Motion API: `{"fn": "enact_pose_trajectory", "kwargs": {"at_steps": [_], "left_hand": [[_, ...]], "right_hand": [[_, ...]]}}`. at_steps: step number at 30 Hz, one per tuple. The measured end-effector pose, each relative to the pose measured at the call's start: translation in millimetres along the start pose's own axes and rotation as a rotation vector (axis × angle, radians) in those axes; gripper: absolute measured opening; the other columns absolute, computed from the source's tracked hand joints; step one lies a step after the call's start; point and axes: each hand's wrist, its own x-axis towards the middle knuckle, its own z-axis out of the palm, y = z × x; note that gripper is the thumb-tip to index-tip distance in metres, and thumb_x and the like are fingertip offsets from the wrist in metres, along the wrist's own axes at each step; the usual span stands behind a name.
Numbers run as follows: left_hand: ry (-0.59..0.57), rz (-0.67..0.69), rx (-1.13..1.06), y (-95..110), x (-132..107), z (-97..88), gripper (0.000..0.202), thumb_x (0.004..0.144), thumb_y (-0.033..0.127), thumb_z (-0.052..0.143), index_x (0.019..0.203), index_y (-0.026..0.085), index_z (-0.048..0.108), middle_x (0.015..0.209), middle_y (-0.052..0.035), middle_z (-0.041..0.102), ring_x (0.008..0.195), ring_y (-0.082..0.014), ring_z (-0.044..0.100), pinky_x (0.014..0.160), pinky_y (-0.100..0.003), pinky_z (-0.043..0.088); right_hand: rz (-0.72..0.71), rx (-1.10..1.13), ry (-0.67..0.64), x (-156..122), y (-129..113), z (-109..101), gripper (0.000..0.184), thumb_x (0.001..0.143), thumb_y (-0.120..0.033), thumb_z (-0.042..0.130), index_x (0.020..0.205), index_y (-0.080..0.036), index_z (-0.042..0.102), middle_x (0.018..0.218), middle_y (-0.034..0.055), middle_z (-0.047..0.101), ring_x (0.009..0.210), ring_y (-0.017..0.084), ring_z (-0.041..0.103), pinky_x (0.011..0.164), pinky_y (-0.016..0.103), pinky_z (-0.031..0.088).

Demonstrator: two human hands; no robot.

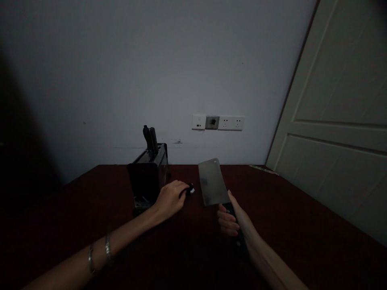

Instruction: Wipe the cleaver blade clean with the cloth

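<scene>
My right hand (234, 219) is wrapped round the black handle of a cleaver (212, 183). Its broad grey blade points up and away from me, with a small hole near the top corner. My left hand (173, 196) is closed round a small black object with a white end (191, 189), just left of the blade and apart from it. Fingers cover most of that object, so its kind is unclear. Behind my left wrist stands a black knife block (146, 175), with dark knife handles (150, 139) sticking up from its top.
The dark red tabletop (278, 209) runs back to a pale wall. Sockets and a switch (217, 123) are set in that wall. A thin strip (263, 169) lies near the back right edge, close to a panelled white door (335, 161). The light is dim.
</scene>
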Motion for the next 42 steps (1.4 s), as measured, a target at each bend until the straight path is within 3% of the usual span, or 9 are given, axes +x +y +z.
{"fn": "enact_pose_trajectory", "kwargs": {"at_steps": [7,18,22,24,33,37,42], "left_hand": [[-0.232,0.074,-0.035,20,-37,15.9,0.028,0.08,0.01,0.044,0.1,0.019,0.061,0.098,-0.0035,0.063,0.091,-0.0162,0.056,0.082,-0.029,0.044],[-0.378,0.115,-0.157,39,-51,26.7,0.035,0.081,0.017,0.048,0.115,0.021,0.052,0.108,-0.0035,0.061,0.096,-0.0176,0.055,0.085,-0.031,0.041],[-0.373,0.078,-0.2,42,-49,25.8,0.026,0.088,0.028,0.04,0.104,0.02,0.059,0.1,-0.0048,0.064,0.095,-0.0171,0.055,0.087,-0.031,0.04],[-0.341,0.052,-0.215,45,-47,25.2,0.033,0.092,0.029,0.031,0.094,0.019,0.062,0.095,-0.005,0.065,0.094,-0.0164,0.055,0.088,-0.031,0.039],[-0.242,-0.092,-0.394,55,-46,20.1,0.043,0.091,0.032,0.027,0.079,0.017,0.066,0.084,-0.0035,0.065,0.084,-0.0149,0.057,0.082,-0.028,0.04],[-0.151,-0.354,-0.694,59,-44,16.7,0.05,0.089,0.04,0.027,0.068,0.015,0.066,0.073,-0.0056,0.066,0.076,-0.017,0.061,0.077,-0.029,0.042],[-0.168,-0.749,-1.361,48,-34,19.4,0.054,0.087,0.044,0.024,0.07,0.009,0.062,0.072,-0.0118,0.068,0.072,-0.0199,0.064,0.073,-0.032,0.046]], "right_hand": [[-0.041,-0.045,0.369,4,-4,21,0.061,0.078,-0.07,0.028,0.05,-0.017,0.042,0.032,-0.0097,0.026,0.025,0.002,0.017,0.025,0.014,0.016],[-0.066,-0.098,0.566,7,-10,45,0.063,0.086,-0.059,0.014,0.048,-0.016,0.04,0.03,-0.0081,0.026,0.022,0.002,0.019,0.025,0.013,0.013],[-0.097,-0.205,0.66,8,-10,47,0.059,0.086,-0.059,0.021,0.051,-0.017,0.041,0.031,-0.008,0.028,0.023,0.003,0.023,0.025,0.014,0.017],[-0.133,-0.276,0.703,9,-10,45,0.055,0.085,-0.058,0.027,0.053,-0.016,0.042,0.032,-0.0079,0.03,0.024,0.003,0.025,0.025,0.013,0.019],[-0.19,-0.339,0.728,13,-8,34,0.053,0.085,-0.057,0.03,0.054,-0.016,0.044,0.033,-0.0074,0.033,0.025,0.004,0.029,0.026,0.014,0.024],[-0.238,-0.424,0.78,13,-7,33,0.051,0.084,-0.057,0.035,0.058,-0.015,0.047,0.035,-0.0047,0.041,0.026,0.006,0.038,0.028,0.016,0.032],[-0.242,-0.5,0.824,18,-11,36,0.049,0.087,-0.054,0.03,0.064,-0.014,0.049,0.051,0.0096,0.062,0.043,0.017,0.06,0.044,0.029,0.051]]}}
